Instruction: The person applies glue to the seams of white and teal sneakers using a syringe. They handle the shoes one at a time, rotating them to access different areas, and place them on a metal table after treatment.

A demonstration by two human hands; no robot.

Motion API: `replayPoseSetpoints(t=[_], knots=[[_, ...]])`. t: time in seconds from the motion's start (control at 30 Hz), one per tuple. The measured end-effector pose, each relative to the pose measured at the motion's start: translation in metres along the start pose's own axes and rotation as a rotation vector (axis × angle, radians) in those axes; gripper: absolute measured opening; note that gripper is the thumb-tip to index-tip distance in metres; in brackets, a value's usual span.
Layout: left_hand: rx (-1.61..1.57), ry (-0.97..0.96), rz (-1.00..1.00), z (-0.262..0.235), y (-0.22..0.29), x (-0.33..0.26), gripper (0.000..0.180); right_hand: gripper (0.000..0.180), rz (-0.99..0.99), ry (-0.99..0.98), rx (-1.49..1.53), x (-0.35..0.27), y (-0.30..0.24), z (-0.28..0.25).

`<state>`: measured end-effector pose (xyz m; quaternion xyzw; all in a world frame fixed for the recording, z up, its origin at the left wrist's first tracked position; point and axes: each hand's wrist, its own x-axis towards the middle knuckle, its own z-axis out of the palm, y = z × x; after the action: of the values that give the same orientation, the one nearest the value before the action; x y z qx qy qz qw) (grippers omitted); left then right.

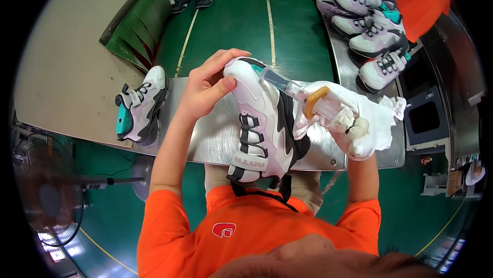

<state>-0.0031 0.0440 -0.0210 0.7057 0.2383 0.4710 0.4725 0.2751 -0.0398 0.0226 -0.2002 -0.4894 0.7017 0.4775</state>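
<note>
The shoe is white and pale pink with black trim; the right hand's glove is white; the bench is brushed silver; the conveyor belt is green.

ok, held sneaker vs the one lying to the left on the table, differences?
The held sneaker is gripped at the toe by the bare left hand; the table sneaker lies untouched. The held one shows pink and black panels, the table one teal. Both are chunky white lace-ups.
</note>
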Motion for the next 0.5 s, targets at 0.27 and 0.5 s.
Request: replayPoseSetpoints(t=[0.27,0.5], knots=[[-0.134,0.155,-0.123,-0.011,-0.046,-0.008,0.058,0.105,-0.001,-0.04,0.15,0.007,0.05,-0.042],[-0.192,0.157,-0.155,-0.015,-0.056,-0.01,0.067,0.111,-0.055,-0.04,0.258,-0.02,0.083,-0.086]])
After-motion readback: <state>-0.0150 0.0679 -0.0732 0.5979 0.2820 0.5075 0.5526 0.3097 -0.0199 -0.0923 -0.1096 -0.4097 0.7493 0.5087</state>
